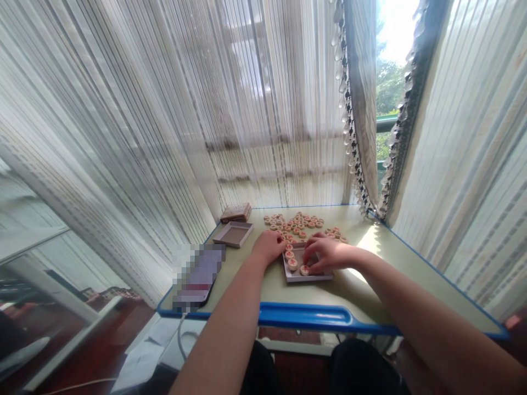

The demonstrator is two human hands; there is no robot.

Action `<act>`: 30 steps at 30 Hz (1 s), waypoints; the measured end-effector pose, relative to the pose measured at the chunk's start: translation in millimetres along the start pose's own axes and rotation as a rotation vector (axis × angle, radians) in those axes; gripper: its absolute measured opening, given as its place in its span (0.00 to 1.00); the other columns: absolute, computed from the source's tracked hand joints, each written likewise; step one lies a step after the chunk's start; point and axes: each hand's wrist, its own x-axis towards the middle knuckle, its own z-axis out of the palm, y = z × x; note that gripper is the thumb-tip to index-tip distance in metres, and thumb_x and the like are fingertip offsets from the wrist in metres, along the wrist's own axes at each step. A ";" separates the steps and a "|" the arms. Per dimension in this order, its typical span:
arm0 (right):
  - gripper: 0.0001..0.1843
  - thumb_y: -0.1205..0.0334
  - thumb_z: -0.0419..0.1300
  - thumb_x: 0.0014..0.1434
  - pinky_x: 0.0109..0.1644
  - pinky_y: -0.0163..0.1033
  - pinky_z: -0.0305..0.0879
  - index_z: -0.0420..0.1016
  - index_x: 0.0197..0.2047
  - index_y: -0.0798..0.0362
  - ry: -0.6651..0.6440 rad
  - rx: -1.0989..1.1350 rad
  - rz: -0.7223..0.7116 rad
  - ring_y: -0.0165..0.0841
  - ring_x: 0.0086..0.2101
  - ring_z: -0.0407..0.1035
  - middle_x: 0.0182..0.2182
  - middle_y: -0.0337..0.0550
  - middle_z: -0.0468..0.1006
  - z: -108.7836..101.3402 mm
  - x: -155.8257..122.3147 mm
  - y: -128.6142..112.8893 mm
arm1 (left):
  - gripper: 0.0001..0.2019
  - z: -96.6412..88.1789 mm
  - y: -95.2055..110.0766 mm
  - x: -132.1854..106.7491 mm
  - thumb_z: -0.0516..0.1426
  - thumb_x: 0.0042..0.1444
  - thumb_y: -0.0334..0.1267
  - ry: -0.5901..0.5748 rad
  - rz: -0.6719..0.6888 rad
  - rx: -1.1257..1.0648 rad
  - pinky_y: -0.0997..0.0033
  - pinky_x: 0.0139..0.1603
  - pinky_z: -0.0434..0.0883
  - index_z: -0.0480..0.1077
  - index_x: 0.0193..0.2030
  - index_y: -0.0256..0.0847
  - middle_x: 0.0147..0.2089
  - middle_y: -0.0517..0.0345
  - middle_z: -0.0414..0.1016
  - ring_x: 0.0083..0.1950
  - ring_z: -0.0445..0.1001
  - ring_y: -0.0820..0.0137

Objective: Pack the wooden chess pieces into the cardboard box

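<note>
A shallow open box (308,278) sits on the table in front of me. Along its left side, several round Chinese chess pieces (292,264) with red characters lie in a line. My right hand (327,252) reaches into the box, its thumb and fingers closed around a chess piece (304,270) by the near wall. My left hand (268,245) is curled beside the box's far left corner; what it holds, if anything, is hidden. Beyond both hands, many loose chess pieces (302,222) are spread over the table, with a smaller cluster (336,235) past my right hand.
A second shallow box or lid (234,235) lies at the left, with a brown book-like stack (236,212) behind it. A phone (201,277) with a cable rests near the left edge. The green table (428,285) has a blue rim; curtains (288,109) hang behind it.
</note>
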 end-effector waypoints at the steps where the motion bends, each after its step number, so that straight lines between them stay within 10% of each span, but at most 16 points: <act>1: 0.14 0.50 0.64 0.42 0.53 0.47 0.54 0.79 0.33 0.45 -0.006 -0.001 -0.016 0.45 0.48 0.57 0.38 0.43 0.72 0.8 0.2 -0.5 | 0.13 0.0 0.0 0.1 0.51 0.51 0.42 0.004 0.007 0.005 0.74 0.36 0.66 0.75 0.31 0.40 0.33 0.55 0.76 0.34 0.71 0.70; 30: 0.14 0.50 0.63 0.43 0.51 0.45 0.55 0.78 0.34 0.47 0.071 -0.058 -0.041 0.44 0.48 0.57 0.38 0.44 0.71 7.3 5.8 1.9 | 0.12 -5.0 5.0 -2.7 0.51 0.52 0.39 0.000 0.015 0.039 0.73 0.38 0.66 0.75 0.32 0.40 0.34 0.54 0.76 0.38 0.71 0.69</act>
